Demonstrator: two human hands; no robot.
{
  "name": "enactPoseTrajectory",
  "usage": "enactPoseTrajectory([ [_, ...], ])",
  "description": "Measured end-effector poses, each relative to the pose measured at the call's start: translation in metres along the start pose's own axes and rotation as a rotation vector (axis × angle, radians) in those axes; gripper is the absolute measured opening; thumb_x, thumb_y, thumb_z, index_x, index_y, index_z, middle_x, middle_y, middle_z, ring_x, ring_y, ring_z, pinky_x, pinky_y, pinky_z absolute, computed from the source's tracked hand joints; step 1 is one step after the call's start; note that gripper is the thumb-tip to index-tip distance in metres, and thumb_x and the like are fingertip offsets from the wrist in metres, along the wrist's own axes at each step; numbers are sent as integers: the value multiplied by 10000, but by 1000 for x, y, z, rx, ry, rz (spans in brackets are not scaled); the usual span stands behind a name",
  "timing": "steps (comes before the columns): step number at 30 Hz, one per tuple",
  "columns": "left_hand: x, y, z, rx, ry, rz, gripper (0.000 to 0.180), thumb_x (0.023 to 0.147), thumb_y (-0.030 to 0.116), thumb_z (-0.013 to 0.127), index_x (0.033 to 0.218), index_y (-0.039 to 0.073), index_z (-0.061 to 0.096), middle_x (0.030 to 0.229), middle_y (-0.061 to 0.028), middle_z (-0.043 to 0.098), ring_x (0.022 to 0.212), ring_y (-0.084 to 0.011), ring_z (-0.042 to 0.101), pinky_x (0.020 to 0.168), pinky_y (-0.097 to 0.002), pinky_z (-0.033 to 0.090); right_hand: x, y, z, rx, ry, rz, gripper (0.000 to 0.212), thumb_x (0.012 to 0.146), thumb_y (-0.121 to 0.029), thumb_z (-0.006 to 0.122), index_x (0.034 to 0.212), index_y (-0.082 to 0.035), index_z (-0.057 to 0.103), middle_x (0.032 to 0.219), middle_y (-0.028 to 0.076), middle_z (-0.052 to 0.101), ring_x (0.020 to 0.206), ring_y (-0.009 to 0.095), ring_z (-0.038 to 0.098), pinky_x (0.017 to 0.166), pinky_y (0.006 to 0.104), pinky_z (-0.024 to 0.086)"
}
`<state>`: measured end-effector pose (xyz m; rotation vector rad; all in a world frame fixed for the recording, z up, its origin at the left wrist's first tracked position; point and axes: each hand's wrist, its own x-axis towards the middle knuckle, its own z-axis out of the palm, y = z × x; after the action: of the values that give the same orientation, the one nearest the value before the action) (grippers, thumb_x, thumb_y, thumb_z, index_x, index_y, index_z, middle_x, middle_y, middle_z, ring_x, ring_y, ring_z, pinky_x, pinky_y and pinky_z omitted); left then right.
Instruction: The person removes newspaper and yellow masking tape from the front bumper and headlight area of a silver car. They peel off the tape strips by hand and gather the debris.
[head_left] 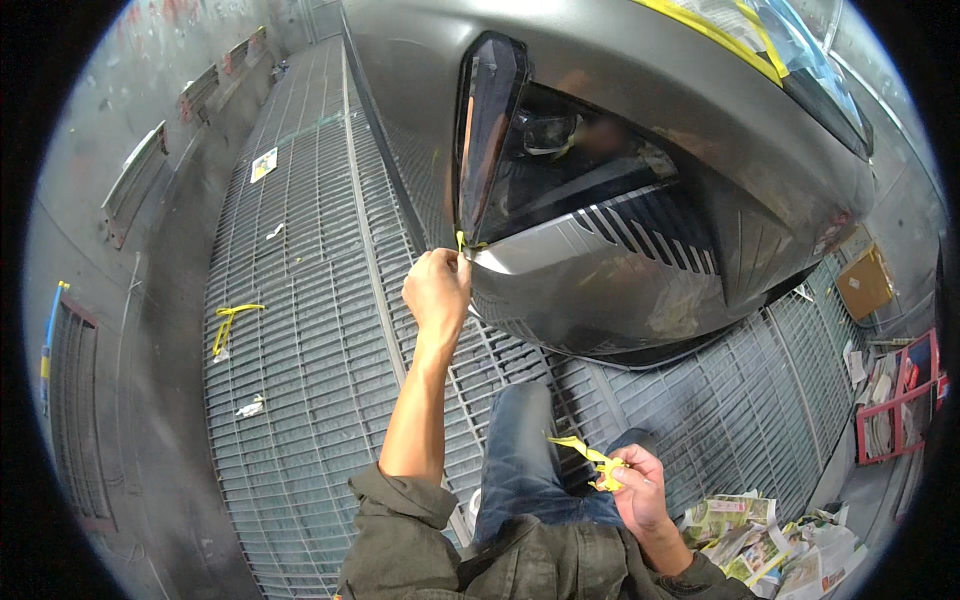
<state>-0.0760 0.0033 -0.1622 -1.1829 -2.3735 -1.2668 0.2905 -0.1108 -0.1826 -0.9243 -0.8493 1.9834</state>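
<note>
A dark grey car bumper corner (640, 110) with a black headlight (590, 150) fills the upper middle. At the lower tip of the headlight, my left hand (438, 287) is closed in a pinch on a small piece of yellow masking tape (461, 241). A silver trim strip (540, 240) begins right beside those fingers. Low over my knees, my right hand (641, 488) grips a crumpled wad of yellow masking tape (608, 471), from which a loose strip trails to the left.
Metal floor grating (300, 330) spreads under the car, with a yellow tape scrap (228, 325) on it at left. Crumpled newspaper (760, 545) lies at lower right. A red rack (900, 400) and a cardboard box (864, 283) stand at right. Yellow tape (715, 35) edges the car's upper part.
</note>
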Motion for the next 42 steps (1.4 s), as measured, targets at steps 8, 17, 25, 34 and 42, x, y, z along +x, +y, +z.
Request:
enactPoseTrajectory([
  [8, -33, 0, -17, -236, -197, -247, 207, 789, 202, 761, 816, -3, 754, 629, -74, 683, 561, -112, 615, 566, -285, 482, -5, 0, 2, 6, -29, 14, 109, 862, -21, 630, 957, 10, 587, 881, 101, 652, 748, 180, 654, 707, 313, 554],
  [17, -102, 37, -87, -717, -728, 73, 188, 856, 219, 766, 887, 34, 764, 767, -58, 668, 677, -128, 608, 618, -278, 485, -8, 0, 5, -128, -34, -135, 244, 922, -56, 658, 1144, 29, 603, 1030, 62, 665, 910, 116, 637, 841, 265, 519],
  [25, -160, 76, -100, -833, -1151, 240, 204, 871, 193, 702, 911, -3, 658, 710, -131, 628, 634, -279, 619, 593, -388, 476, 9, 4, 22, -180, -276, -200, 685, 900, -183, 731, 1442, 34, 374, 1336, 116, 539, 1217, 193, 536, 1043, 332, 417],
  [34, -156, 53, -85, -762, -1190, -167, 255, 853, 270, 780, 971, 45, 783, 738, -39, 730, 643, -52, 611, 589, -243, 476, 18, 20, 19, -183, 176, -284, 144, 953, -18, 616, 1085, 35, 641, 999, 57, 681, 882, 100, 628, 818, 242, 497],
  [42, -85, 8, -44, -448, -151, -14, 97, 823, 138, 732, 864, 56, 763, 692, -98, 638, 598, -194, 598, 565, -338, 474, 15, 7, 11, -128, 152, -312, 164, 944, -75, 645, 1076, 21, 626, 959, 62, 674, 791, 119, 624, 724, 241, 499],
])
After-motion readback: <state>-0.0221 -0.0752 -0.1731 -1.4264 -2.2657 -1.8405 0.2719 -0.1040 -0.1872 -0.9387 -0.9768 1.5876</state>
